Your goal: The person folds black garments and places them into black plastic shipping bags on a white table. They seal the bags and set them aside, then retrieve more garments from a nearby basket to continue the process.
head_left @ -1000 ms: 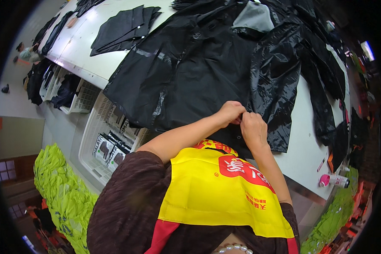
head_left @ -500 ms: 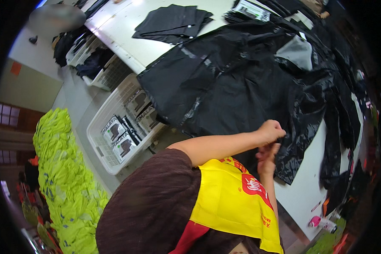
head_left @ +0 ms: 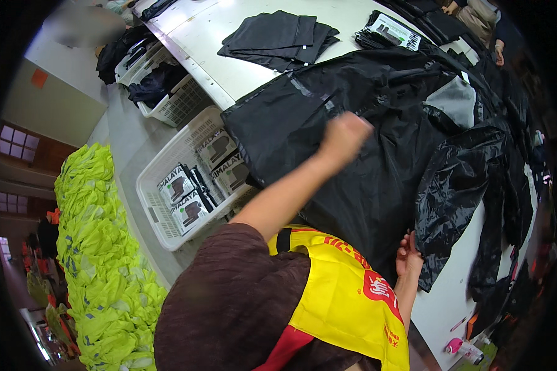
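A shiny black rain jacket (head_left: 328,179) lies spread over the white table, its grey lining (head_left: 453,102) showing near the collar. Above the middle of the jacket is my left hand (head_left: 348,140), smeared by motion, so its fingers cannot be made out. Down at the jacket's near edge, beside a crumpled sleeve (head_left: 449,191), my right hand (head_left: 408,256) has its fingers curled up against the black fabric and pinches it. Farther back lie a stack of folded black pouches (head_left: 278,40) and a pile of black packs with a printed card (head_left: 393,31).
A white plastic basket (head_left: 147,196) with packaged items stands left of the table; another basket (head_left: 176,102) holds dark clothing. A long heap of neon-yellow garments (head_left: 99,260) lies at the left. A pink-capped bottle (head_left: 464,349) sits near right. Another person's hand (head_left: 499,54) shows at far right.
My hands, close together before, have parted: the left swung forward and left over the jacket, the right moved down and slightly right to its near edge. The view has shifted a little.
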Motion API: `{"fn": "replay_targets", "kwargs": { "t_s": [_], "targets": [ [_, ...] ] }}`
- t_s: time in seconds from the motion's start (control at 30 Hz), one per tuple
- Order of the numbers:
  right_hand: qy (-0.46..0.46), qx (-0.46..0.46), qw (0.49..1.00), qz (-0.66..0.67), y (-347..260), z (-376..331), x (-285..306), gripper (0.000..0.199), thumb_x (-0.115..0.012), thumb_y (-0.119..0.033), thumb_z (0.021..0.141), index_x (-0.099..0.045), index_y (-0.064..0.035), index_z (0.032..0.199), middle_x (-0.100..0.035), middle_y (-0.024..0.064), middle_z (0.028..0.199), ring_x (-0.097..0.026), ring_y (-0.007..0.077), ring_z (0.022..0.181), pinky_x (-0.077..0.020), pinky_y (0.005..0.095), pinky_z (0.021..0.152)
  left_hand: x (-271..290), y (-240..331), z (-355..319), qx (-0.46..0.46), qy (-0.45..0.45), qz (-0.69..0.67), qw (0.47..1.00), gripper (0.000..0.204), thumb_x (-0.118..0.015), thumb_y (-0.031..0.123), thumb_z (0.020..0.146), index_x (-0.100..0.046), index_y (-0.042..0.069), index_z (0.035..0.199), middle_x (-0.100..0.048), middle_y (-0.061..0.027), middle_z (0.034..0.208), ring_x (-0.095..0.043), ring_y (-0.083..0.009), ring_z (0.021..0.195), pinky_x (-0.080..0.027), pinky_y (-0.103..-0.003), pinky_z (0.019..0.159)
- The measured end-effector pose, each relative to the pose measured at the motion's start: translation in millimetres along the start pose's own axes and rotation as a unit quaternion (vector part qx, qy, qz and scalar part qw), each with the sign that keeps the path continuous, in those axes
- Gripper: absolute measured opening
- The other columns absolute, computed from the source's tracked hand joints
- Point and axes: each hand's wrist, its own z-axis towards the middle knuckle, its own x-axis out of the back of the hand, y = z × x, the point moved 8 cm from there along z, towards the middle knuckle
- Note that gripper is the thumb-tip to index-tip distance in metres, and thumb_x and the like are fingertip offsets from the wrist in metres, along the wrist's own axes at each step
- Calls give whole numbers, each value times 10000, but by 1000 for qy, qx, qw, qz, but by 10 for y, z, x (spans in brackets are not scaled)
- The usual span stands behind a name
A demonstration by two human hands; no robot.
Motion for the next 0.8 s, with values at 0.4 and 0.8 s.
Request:
{"fn": "replay_targets", "kwargs": {
  "t_s": [0.4, 0.8],
  "targets": [
    [-280, 221, 820, 447, -2028, -167, 1019, 257, -509, -168, 934, -499, 22, 1106, -605, 9, 810, -584, 66, 701, -382, 175, 471, 2319, -3039, -599, 516, -162, 363, 759, 643, -687, 518, 693, -584, 72, 1144, -578, -184, 1171, -528, -296, 1134, -396, -427, 946],
    [-166, -107, 922, 333, -195, -280, -178, 177, -590, -153, 885, -596, -44, 1024, -668, 52, 860, -644, 113, 752, -471, 204, 542, 1111, 1885, 539, -226, 76, 104, 965, 274, -564, -38, 680, -642, 68, 921, -652, -70, 815, -584, -179, 607, -469, -293, 553]
  ]
}}
